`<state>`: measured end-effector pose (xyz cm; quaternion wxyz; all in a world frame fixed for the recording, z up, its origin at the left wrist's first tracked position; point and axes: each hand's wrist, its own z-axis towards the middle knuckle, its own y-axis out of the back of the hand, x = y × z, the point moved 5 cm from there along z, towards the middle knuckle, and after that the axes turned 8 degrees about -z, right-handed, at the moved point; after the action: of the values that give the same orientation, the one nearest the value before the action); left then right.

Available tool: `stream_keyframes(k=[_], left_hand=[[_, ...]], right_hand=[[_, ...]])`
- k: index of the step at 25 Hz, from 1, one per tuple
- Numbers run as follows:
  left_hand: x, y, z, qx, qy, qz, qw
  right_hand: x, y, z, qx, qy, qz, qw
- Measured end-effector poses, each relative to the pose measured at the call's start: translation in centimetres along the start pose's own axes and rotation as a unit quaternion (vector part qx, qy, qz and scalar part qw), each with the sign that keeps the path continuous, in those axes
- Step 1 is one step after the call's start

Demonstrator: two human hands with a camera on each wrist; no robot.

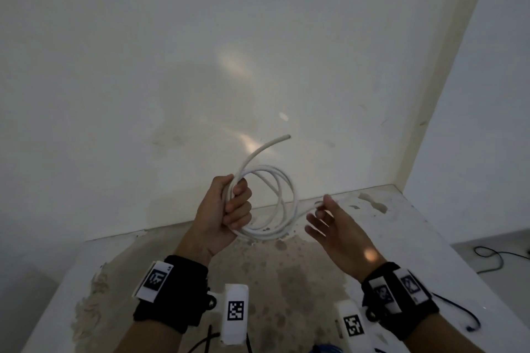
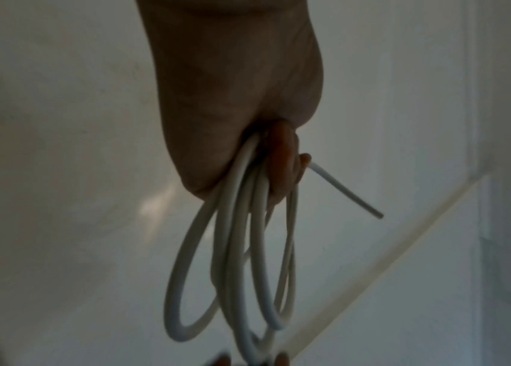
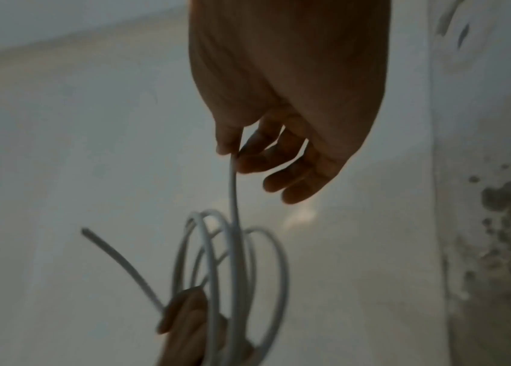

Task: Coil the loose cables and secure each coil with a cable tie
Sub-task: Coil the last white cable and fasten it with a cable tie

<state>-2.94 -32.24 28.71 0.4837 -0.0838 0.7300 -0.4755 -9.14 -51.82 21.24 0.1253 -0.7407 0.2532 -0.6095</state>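
A white cable [image 1: 282, 195] is wound into several loops held up in front of the wall. My left hand [image 1: 229, 206] grips the bunched loops in a fist at their left side; one free end [image 1: 284, 137] sticks up and to the right. In the left wrist view the loops [image 2: 232, 272] hang from the fist [image 2: 241, 148]. My right hand [image 1: 327, 215] pinches the other strand of the cable between thumb and forefinger just right of the coil, its other fingers spread loosely; the right wrist view shows this pinch [image 3: 232, 153] on the strand [image 3: 234, 198]. No cable tie is visible.
A stained white tabletop [image 1: 286, 281] lies below my hands, set into a corner of white walls [image 1: 258, 51]. A black cable [image 1: 493, 261] lies on the floor at the right. Something blue [image 1: 327, 349] peeks in at the bottom edge.
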Motion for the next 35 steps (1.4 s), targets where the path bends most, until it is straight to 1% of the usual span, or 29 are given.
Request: stream_keyframes(k=[1,3,5,6,7,9,10,12,13,14,15,17,18,20,22,23,24,25,26,27,30,32,33,35], left_hand=[[0.6,0.1,0.2,-0.005,-0.001,-0.013,1.0],[1.8,-0.2,0.4,-0.006,0.016,-0.045,0.999],[3.0,-0.7,0.3,-0.012,0.036,-0.053,0.998],[3.5,-0.7,0.2,-0.034,0.036,-0.038,0.998],[3.9,-0.4,0.3,-0.073,0.024,-0.004,0.997],[4.2,0.7,0.3,-0.175,-0.02,0.078,0.981],[4.2,1.4,0.2,-0.218,-0.043,0.098,0.97],[4.2,2.3,0.2,-0.269,-0.079,0.096,0.955],[4.2,2.5,0.1,-0.281,-0.091,0.092,0.951],[4.3,2.6,0.1,-0.287,-0.097,0.097,0.948],[4.6,2.5,0.0,-0.286,-0.099,0.116,0.946],[5.3,1.9,-0.1,-0.266,-0.103,0.19,0.939],[5.6,1.6,-0.1,-0.255,-0.1,0.238,0.932],[6.0,1.6,-0.2,-0.251,-0.084,0.326,0.908],[5.8,2.5,-0.4,-0.251,-0.053,0.407,0.877],[5.9,3.0,-0.5,-0.239,-0.025,0.426,0.872],[6.3,3.4,-0.6,-0.217,0.007,0.428,0.877],[6.8,3.5,-0.8,-0.194,0.036,0.426,0.883],[7.1,3.6,-1.0,-0.178,0.053,0.439,0.879],[7.4,3.6,-1.1,-0.167,0.059,0.463,0.868],[8.3,3.3,-0.9,-0.148,0.039,0.523,0.838],[8.7,3.1,-0.8,-0.12,0.008,0.574,0.81],[8.8,3.0,-0.8,-0.102,-0.004,0.598,0.795],[9.2,3.2,-0.5,-0.085,-0.016,0.619,0.78]], right_hand=[[0.4,-0.8,0.1,-0.011,0.008,0.033,0.999],[0.6,-2.5,0.1,-0.022,-0.022,0.075,0.997],[0.4,-3.9,0.0,-0.018,-0.041,0.062,0.997],[0.3,-4.3,-0.1,-0.023,-0.041,0.029,0.998],[0.2,-4.6,-0.1,-0.034,-0.035,-0.001,0.999],[0.5,-4.4,-0.3,-0.052,-0.024,-0.032,0.998],[0.4,-4.1,-0.3,-0.037,-0.03,-0.012,0.999],[0.4,-4.6,-0.9,0.032,-0.051,0.047,0.997],[0.4,-4.7,-1.1,0.051,-0.047,0.03,0.997],[0.1,-4.7,-1.2,0.048,-0.029,-0.026,0.998],[-0.2,-4.5,-1.1,0.018,-0.003,-0.092,0.996],[-0.4,-3.9,-0.6,-0.054,0.053,-0.201,0.977],[-0.5,-3.5,-0.4,-0.066,0.065,-0.246,0.965],[-0.8,-2.7,-0.2,-0.056,0.054,-0.319,0.945],[-1.5,-2.1,-0.4,-0.006,0.028,-0.344,0.939],[-1.8,-2.0,-0.6,0.021,0.023,-0.353,0.935],[-1.9,-2.0,-0.9,0.038,0.025,-0.374,0.926],[-2.2,-1.9,-1.2,0.044,0.03,-0.405,0.913],[-2.6,-1.7,-1.1,0.039,0.035,-0.438,0.897],[-3.0,-1.4,-1.1,0.028,0.045,-0.464,0.884],[-3.7,-0.7,-1.0,0.003,0.093,-0.523,0.847],[-3.6,-0.4,-1.1,-0.005,0.129,-0.546,0.828],[-3.6,-0.2,-1.2,-0.005,0.139,-0.549,0.824],[-3.9,0.0,-1.4,0.01,0.142,-0.542,0.828]])
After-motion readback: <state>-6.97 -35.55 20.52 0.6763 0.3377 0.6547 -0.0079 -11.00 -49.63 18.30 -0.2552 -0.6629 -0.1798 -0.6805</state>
